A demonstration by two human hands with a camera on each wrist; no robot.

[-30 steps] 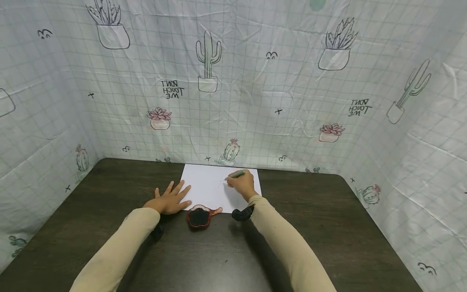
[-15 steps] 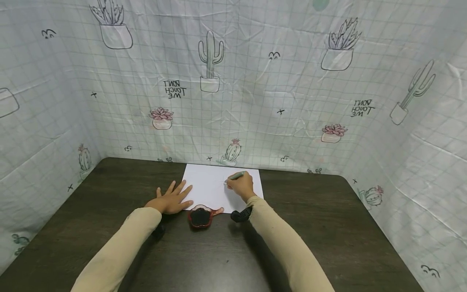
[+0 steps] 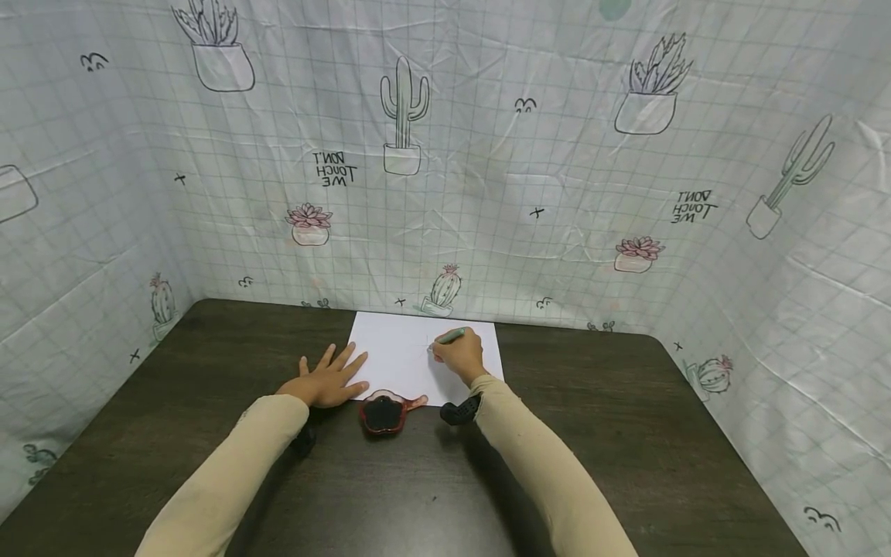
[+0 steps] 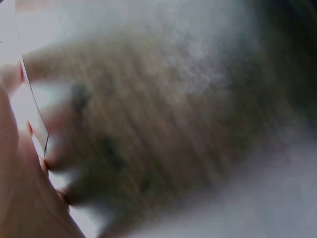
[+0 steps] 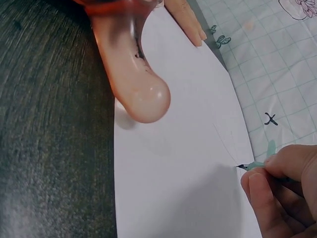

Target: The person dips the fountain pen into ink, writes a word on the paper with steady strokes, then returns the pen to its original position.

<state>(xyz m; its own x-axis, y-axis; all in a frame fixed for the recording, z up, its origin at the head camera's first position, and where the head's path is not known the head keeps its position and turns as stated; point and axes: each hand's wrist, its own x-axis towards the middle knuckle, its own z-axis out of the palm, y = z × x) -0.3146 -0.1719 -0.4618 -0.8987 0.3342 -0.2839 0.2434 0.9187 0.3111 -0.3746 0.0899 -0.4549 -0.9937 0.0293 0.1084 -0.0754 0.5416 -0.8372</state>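
My left hand [image 3: 323, 384] lies flat with fingers spread, over the left edge of a white sheet of paper [image 3: 393, 356]. In the left wrist view its fingers [image 4: 29, 173] show along the paper's edge, the rest blurred. My right hand [image 3: 461, 354] pinches a green pencil [image 3: 451, 336] over the right half of the sheet. The right wrist view shows the pencil's dark tip [image 5: 240, 166] at the paper, at the end of a thin faint line [image 5: 224, 140]. A red flower-shaped object [image 3: 383, 414] with a dark centre and short handle, like a hand mirror, sits at the sheet's near edge.
Dark wooden table [image 3: 578, 433] beneath everything. A pale curtain [image 3: 480, 178] printed with cacti rises behind its far edge and along both sides. A black device [image 3: 459, 411] is worn at the right wrist, beside the red object's handle [image 5: 143, 99].
The pencil tip has moved slightly toward the near side of the sheet, with a short faint upright line now behind it. The left hand stays put; the head view has shifted slightly.
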